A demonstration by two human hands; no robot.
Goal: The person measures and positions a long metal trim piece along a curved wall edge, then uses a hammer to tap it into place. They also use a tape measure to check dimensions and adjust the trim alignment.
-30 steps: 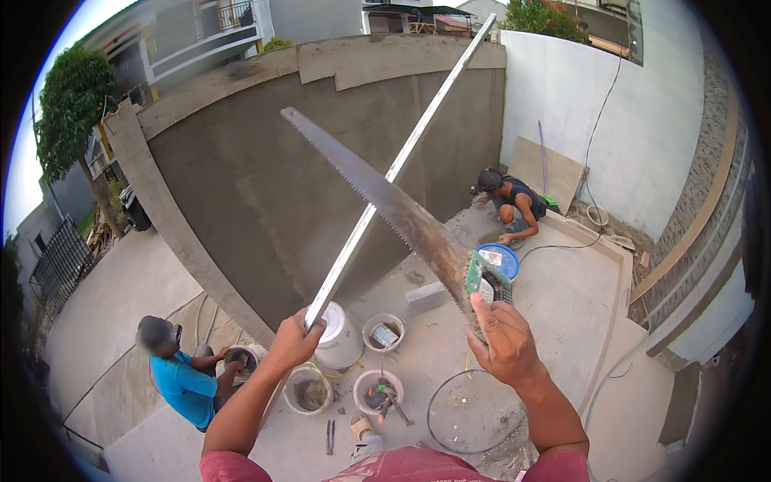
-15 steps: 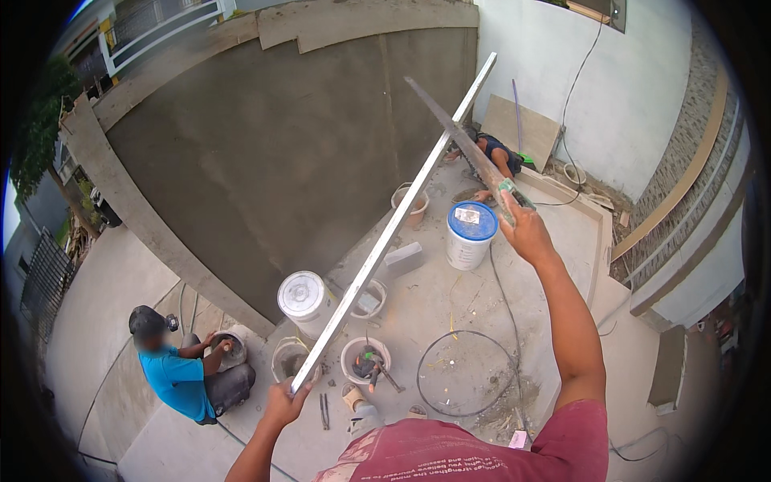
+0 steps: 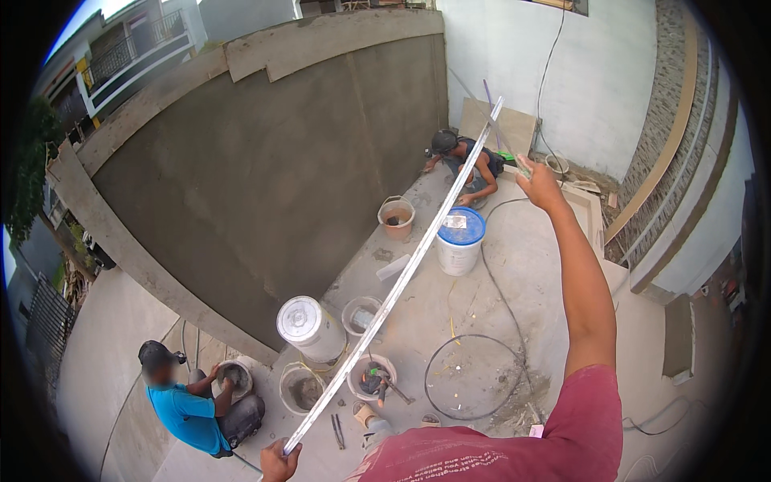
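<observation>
My left hand (image 3: pixel 280 456) grips the lower end of a long white metal bar (image 3: pixel 390 299), which slants up and right across the view. My right hand (image 3: pixel 540 183) is raised at arm's length, closed on the handle of a hand saw (image 3: pixel 508 142). The saw's blade points up and away, thin in this view, crossing the bar near its far end. Below the bar stand a blue-lidded white pail (image 3: pixel 459 253) and a taller white bucket (image 3: pixel 313 329).
A co-worker in dark clothes (image 3: pixel 474 153) crouches by the grey rendered wall (image 3: pixel 225 185); another in blue (image 3: pixel 181 414) sits lower left beside a bucket. Buckets with tools and mortar (image 3: pixel 305 387), a hose loop (image 3: pixel 474 377), a cable and a leaning tile (image 3: pixel 522 120) are around.
My right hand and saw have moved up and away, the blade now seen nearly edge-on. My left hand has moved lower in view with the bar. My view has tilted down.
</observation>
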